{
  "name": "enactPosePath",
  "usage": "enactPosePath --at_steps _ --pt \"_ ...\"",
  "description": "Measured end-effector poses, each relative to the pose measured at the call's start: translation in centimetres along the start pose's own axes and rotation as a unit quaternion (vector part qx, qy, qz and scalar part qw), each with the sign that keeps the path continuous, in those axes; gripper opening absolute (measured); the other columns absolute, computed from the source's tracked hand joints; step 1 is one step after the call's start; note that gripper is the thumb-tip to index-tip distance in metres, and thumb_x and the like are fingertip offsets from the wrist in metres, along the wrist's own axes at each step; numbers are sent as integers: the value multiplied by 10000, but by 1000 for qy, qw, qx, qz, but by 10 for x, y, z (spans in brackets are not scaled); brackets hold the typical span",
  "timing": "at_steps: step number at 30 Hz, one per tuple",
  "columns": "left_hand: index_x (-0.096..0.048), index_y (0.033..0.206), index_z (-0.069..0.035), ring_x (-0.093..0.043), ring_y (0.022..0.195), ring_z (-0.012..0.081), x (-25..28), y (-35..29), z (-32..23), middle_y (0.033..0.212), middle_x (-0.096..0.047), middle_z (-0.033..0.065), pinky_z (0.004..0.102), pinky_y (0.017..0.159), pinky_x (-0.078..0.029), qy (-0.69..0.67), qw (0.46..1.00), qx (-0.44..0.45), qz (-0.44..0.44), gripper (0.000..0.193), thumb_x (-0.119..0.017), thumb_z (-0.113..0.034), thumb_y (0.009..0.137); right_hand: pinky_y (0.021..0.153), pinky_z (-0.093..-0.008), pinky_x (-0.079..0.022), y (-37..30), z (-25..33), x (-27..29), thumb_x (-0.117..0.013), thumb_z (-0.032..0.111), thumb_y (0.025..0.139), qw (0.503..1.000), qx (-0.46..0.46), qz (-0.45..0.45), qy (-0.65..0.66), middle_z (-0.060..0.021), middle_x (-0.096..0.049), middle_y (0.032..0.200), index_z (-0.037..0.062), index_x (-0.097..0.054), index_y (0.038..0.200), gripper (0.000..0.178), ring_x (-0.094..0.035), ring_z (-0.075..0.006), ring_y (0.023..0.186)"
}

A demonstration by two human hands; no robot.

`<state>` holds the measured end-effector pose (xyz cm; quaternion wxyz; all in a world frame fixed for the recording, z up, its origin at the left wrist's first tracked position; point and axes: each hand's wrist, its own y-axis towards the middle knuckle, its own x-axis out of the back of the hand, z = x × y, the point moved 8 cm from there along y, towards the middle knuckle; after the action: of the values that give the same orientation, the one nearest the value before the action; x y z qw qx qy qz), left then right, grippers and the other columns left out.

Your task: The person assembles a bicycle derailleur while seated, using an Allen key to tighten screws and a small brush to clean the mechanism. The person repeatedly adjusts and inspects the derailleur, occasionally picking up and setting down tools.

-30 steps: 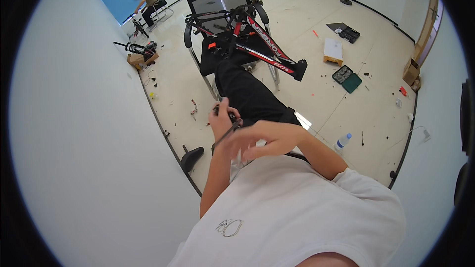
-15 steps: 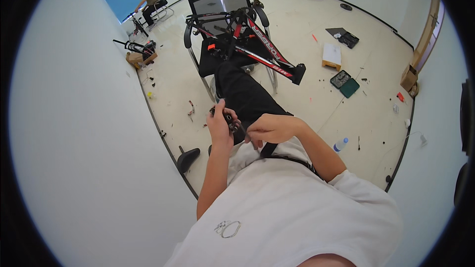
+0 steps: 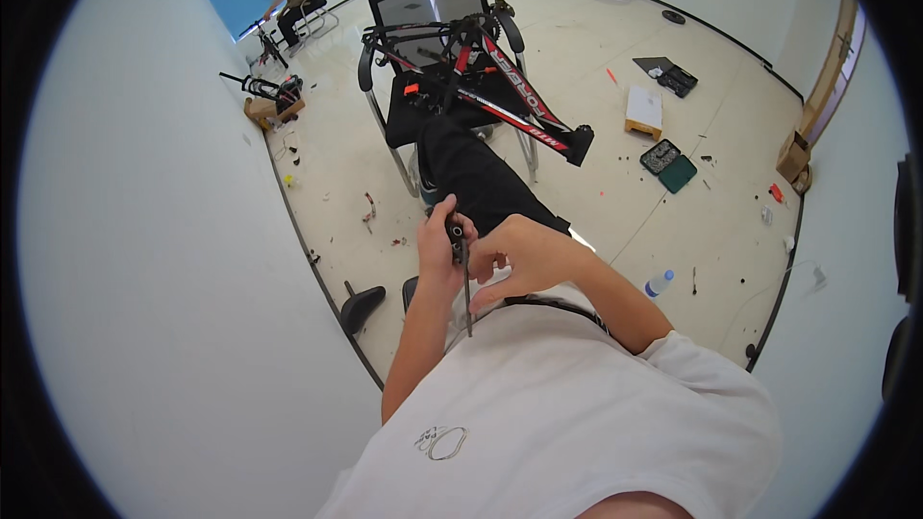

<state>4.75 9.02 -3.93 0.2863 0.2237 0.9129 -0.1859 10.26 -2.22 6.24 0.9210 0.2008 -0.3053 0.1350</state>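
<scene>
My left hand [image 3: 444, 248] is closed around a small black part [image 3: 456, 233] with round holes, its thumb pointing up along it. From that part a long thin metal rod [image 3: 468, 298] hangs down toward my shirt. Just right of the rod is my right hand [image 3: 529, 258], its curled fingers and its thumb spread apart; the thumb tip is close to the rod, and whether it touches I cannot tell. Beyond my hands, a black and red bicycle frame [image 3: 519, 115] lies across the seat of a black mesh chair [image 3: 428, 0].
On the floor to the right are a green tool case [image 3: 678, 173], a white-topped box [image 3: 644, 111], a black tool case [image 3: 678, 82] and a water bottle [image 3: 660, 283]. A bicycle saddle [image 3: 362, 309] lies by the left wall. Another person [image 3: 288, 5] sits far back left.
My right hand has gone from fingers bunched together to fingers and thumb apart. The rod now hangs straight down in plain view. My left hand has turned slightly and shifted right.
</scene>
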Motion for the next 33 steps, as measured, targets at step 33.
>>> enactPosePath --at_steps 33 --pt "-424 764 -84 -516 533 145 34 -24 -70 632 -547 58 289 478 -460 11 921 -342 -187 351 -525 -341 981 442 -228 -315 13 -62 -18 -474 147 990 938 -146 -143 280 36 -443 558 -30 -642 1062 254 -414 -40 494"
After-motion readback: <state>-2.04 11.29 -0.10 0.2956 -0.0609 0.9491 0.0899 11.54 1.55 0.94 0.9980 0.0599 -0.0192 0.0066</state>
